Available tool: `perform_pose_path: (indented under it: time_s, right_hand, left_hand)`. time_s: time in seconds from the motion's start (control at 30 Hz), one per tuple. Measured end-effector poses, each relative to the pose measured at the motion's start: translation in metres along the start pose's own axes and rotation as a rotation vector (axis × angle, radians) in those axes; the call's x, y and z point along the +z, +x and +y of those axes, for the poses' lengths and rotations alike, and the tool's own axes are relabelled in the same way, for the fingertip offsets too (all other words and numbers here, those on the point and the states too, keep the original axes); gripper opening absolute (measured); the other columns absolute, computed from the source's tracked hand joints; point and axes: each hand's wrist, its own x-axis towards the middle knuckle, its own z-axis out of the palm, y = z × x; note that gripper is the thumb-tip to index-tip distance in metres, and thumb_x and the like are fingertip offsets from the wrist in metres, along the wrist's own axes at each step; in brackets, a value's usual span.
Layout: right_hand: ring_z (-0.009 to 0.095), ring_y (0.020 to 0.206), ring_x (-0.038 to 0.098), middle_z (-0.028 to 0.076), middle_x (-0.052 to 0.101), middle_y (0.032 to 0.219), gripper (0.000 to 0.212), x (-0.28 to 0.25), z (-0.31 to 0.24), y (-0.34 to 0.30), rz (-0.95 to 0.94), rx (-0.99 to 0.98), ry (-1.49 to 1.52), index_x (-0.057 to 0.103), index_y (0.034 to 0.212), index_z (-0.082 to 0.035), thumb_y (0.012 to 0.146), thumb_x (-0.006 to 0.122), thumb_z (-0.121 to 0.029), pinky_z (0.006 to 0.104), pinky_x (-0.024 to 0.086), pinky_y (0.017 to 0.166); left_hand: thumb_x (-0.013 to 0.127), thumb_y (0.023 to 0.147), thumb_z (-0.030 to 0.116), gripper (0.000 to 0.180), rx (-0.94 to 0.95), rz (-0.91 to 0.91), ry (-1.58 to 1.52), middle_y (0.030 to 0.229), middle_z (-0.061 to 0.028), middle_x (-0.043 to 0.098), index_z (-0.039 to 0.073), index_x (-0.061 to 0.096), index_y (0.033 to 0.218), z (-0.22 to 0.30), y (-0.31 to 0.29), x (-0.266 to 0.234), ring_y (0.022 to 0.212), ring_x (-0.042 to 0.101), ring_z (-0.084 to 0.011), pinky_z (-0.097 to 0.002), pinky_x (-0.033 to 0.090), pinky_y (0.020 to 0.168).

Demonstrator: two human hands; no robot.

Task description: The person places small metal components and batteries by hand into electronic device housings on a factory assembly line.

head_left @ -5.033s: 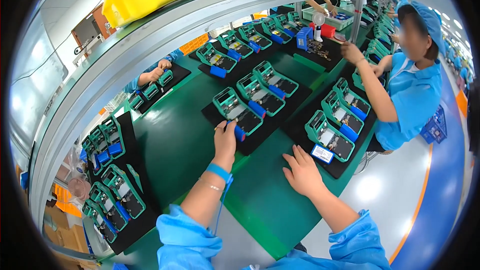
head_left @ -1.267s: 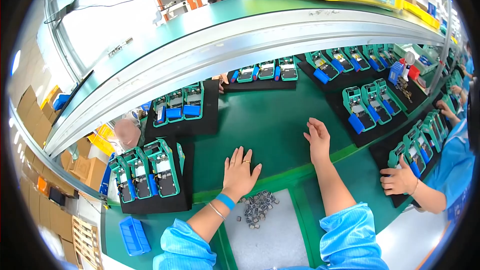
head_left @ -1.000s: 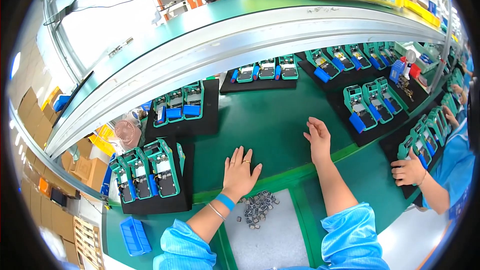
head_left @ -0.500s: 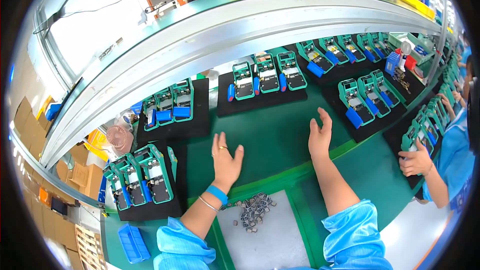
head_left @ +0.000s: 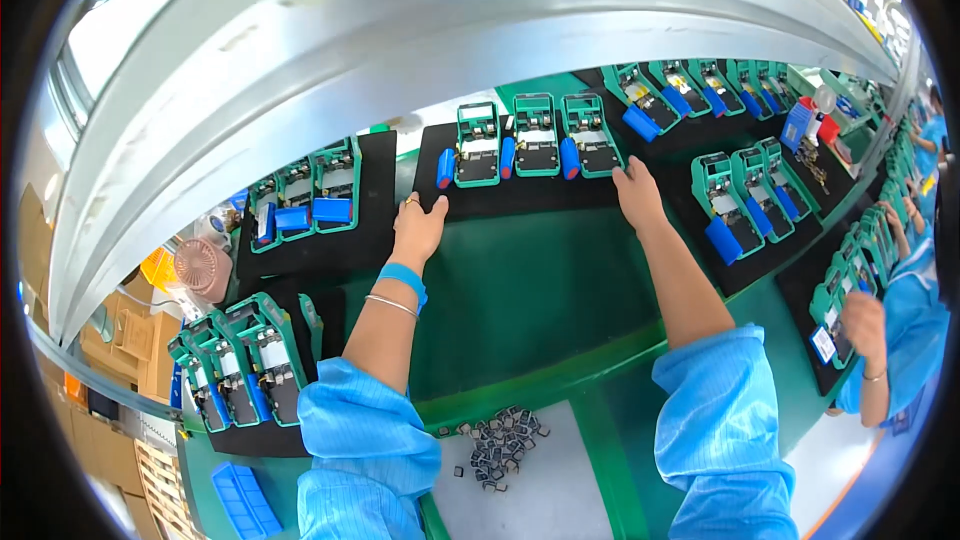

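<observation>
My left hand [head_left: 418,232] is at the left edge of a black mat [head_left: 520,202], thumb and fingers apart. At the same mat's right edge is my right hand [head_left: 638,196], its thumb and fingers slightly parted, close to the rightmost device. Whether either hand bears on the mat is hard to tell. Three green-framed device housings [head_left: 536,140] lie on this mat, showing circuit parts inside. Blue battery packs [head_left: 445,168] lie beside them.
More black mats with green housings stand left [head_left: 263,365], far left [head_left: 305,195] and right [head_left: 745,200]. Small dark parts [head_left: 505,445] are heaped on a pale sheet [head_left: 545,500]. A metal beam [head_left: 480,35] crosses above. A co-worker's hand [head_left: 864,328] is at right.
Both my hands have reached forward, from over the green tabletop to the two sides of the middle mat. The view has shifted. The co-worker's hand has moved off a housing.
</observation>
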Motion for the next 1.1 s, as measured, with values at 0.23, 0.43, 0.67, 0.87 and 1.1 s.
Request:
perform_pose_path:
  time_s: [0.23,0.43,0.67,0.87,1.1]
  right_hand:
    - [0.034,0.105,0.064,0.019,0.068,0.109,0.061,-0.025,-0.008,0.000,-0.097,0.043,-0.089,0.053,0.134,0.004,0.090,0.062,-0.037,0.0400,0.048,0.092]
    - [0.030,0.097,0.067,0.017,0.070,0.102,0.052,-0.064,-0.018,-0.081,-0.158,-0.001,-0.111,0.056,0.131,0.002,0.090,0.064,-0.031,0.0377,0.051,0.086]
    - [0.024,0.085,0.064,0.012,0.067,0.094,0.045,-0.116,-0.018,-0.191,-0.099,-0.087,-0.105,0.057,0.130,0.000,0.093,0.065,-0.025,0.0348,0.051,0.081]
    - [0.023,0.105,0.060,0.011,0.065,0.111,0.037,-0.141,-0.045,-0.255,-0.028,-0.165,-0.214,0.058,0.130,-0.002,0.094,0.060,-0.012,0.0332,0.045,0.096]
    - [0.032,0.088,0.064,0.013,0.065,0.092,0.012,-0.109,-0.097,-0.343,-0.461,-0.494,-0.087,0.069,0.095,-0.004,0.084,0.069,-0.007,0.0394,0.053,0.076]
  left_hand:
    - [0.058,0.089,0.053,0.072,-0.040,-0.092,0.145,0.147,-0.0286,0.041,0.001,0.053,0.139,0.031,-0.048,-0.004,0.138,0.033,-0.0459,-0.0474,0.029,0.115]
    - [0.063,0.089,0.049,0.076,0.017,-0.172,0.131,0.147,-0.0377,0.034,-0.006,0.047,0.140,0.026,-0.171,-0.051,0.139,0.029,-0.0482,-0.0477,0.027,0.115]
    - [0.068,0.089,0.035,0.071,-0.014,-0.305,-0.032,0.152,-0.0374,0.024,0.001,0.042,0.145,0.028,-0.301,-0.114,0.144,0.020,-0.0457,-0.0505,0.021,0.117]
    - [0.068,0.089,0.028,0.067,0.047,-0.349,-0.084,0.152,-0.0327,0.028,0.003,0.041,0.146,0.012,-0.343,-0.144,0.142,0.025,-0.0451,-0.0502,0.022,0.117]
    - [0.068,0.088,0.021,0.060,0.411,-0.150,-0.063,0.149,-0.0225,0.039,0.005,0.046,0.142,0.025,-0.310,-0.125,0.139,0.033,-0.0413,-0.0486,0.029,0.114]
